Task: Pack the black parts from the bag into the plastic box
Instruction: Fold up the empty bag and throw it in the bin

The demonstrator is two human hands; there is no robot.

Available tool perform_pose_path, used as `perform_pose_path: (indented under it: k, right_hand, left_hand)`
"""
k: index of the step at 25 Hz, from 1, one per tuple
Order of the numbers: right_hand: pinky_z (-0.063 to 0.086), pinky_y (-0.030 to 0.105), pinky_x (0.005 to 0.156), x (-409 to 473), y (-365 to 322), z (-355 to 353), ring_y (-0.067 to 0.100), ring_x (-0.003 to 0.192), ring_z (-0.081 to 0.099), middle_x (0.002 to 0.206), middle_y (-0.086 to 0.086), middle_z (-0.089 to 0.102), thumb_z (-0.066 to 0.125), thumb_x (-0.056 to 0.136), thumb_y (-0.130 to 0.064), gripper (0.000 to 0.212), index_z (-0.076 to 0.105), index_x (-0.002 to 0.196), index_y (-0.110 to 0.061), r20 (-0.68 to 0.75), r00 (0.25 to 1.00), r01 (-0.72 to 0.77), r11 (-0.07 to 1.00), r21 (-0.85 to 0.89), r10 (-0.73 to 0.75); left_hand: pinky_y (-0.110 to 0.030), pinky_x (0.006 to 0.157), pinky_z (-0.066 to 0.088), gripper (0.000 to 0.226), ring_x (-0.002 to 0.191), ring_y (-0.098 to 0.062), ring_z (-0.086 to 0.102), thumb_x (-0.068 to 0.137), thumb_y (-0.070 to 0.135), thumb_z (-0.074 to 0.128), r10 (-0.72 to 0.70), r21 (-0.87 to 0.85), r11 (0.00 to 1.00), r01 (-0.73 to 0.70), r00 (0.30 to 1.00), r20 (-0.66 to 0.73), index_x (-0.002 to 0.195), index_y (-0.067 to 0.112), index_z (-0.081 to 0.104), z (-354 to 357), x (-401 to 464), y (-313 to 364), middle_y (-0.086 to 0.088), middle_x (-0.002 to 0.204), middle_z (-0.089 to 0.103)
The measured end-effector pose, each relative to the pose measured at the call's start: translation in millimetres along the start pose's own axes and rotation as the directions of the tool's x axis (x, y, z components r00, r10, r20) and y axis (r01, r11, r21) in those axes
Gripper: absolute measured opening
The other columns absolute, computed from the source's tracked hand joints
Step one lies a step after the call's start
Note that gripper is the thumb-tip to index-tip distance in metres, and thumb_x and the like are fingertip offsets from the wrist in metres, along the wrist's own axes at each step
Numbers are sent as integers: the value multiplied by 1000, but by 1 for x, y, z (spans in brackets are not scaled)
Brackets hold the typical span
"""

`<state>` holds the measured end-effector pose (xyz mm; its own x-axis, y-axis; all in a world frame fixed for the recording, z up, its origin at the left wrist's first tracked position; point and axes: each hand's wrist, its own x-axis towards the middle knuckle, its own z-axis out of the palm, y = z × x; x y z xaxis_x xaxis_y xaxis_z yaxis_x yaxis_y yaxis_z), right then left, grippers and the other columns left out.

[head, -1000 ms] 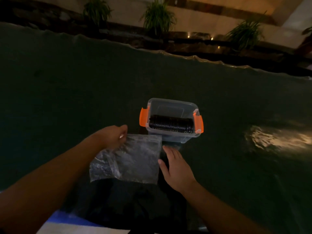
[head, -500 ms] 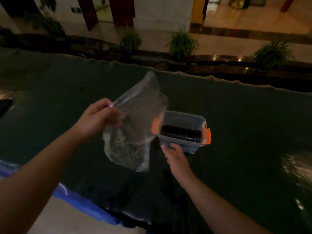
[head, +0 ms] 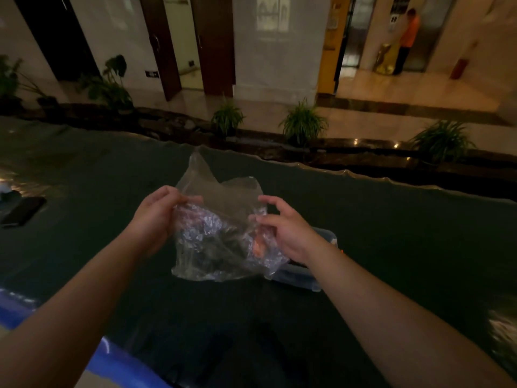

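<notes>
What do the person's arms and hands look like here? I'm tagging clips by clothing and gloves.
Both arms are bare from the bottom edge of the picture up to the hands: no sleeves show. The left hand and the right hand wear no gloves. No watch, bracelet or ring shows on either wrist or on the fingers, though the light is dim and the picture is a little blurred.

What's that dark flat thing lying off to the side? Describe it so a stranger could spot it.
Start at the wide dark table cover and follow it to its far left edge. There, well away from both hands and the clear bag, lies a flat black slab, seemingly a phone: the only opaque, rigid rectangle around.
</notes>
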<state>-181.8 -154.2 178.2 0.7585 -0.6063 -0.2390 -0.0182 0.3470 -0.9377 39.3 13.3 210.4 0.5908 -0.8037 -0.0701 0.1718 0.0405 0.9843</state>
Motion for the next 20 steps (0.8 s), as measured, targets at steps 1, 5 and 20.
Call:
perform_pose_path:
  k: [1, 5, 20]
  right_hand:
    - [59, 56, 90, -4, -3, -4, 31, 106, 73, 111, 7, 78, 69, 93, -4, 40, 65, 123, -31, 8, 1000, 2, 999, -47, -2]
    - [63, 34, 78, -27, -19, -27, 18, 98, 76, 109, 3, 78, 69, 91, 1, 42, 68, 123, -25, -12, 999, 28, 974, -223, -31]
    - [44, 22, 81, -121, -78, -125, -2, 98, 62, 111, -20, 64, 58, 101, -37, 21, 76, 92, -30, -201, 941, 46, 691, -722, -272]
  left_hand:
    - [-33, 58, 61, 10, 77, -26, 78, 90, 14, 65, 31, 53, 998, -30, 999, -16, 90, 22, 59, 1, -1, 0, -18, 110, 76]
    - [-26, 63, 60, 41, 79, -13, 77, 96, 9, 65, 201, 346, 916, -201, 979, 38, 116, 43, 57, 18, -2, 6, -7, 99, 78]
    - [-23, 79, 45, 12, 102, -1, 56, 89, 43, 70, -67, 800, 356, -483, 841, 537, 82, 36, 77, 121, 20, 16, 17, 118, 54]
